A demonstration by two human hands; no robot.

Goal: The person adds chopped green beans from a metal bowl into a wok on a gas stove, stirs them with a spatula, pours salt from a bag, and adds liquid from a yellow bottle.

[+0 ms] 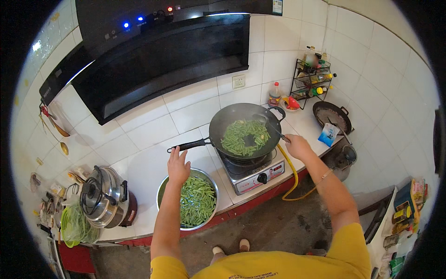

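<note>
At the wok handle (194, 144), the left hand (179, 166) is spread; the right hand (298, 147) grips a cooking utensil (279, 134).

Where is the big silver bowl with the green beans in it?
In the head view, the metal bowl sits below and left of the picture's middle, on the white counter, just left of the stove, partly hidden by the left forearm.

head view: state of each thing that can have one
Wok: uncovered, green beans inside
Left hand: open, at wok handle
Right hand: closed on utensil
Stove: under wok, flame not visible
Bowl: uncovered, holding beans
Range hood: indicators lit
Red-capped bottle: upright
Second pan: uncovered
</note>
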